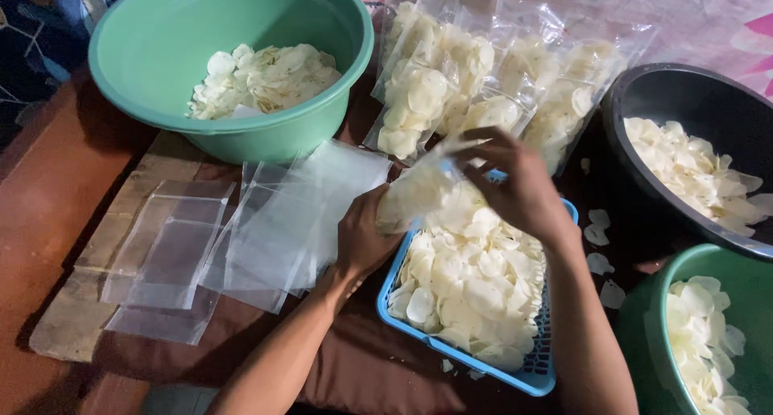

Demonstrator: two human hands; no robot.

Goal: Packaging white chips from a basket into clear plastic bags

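Both forearms are reaching forward over a blue basket [538,372] heaped with pale chips [471,274]. Above it, the left hand [364,236] is gripping the bottom of a clear bag [419,189] part-filled with chips, its grip pressed around the plastic, while the right hand [522,185] is pinching the bag's mouth. Empty bags [241,238] are lying left; filled packets [483,77] and a green basin [161,53] are sitting beyond.

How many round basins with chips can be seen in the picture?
3. A green basin stands at top left, a black basin at right, and another green basin at bottom right, cut by the frame. More may lie outside the view.
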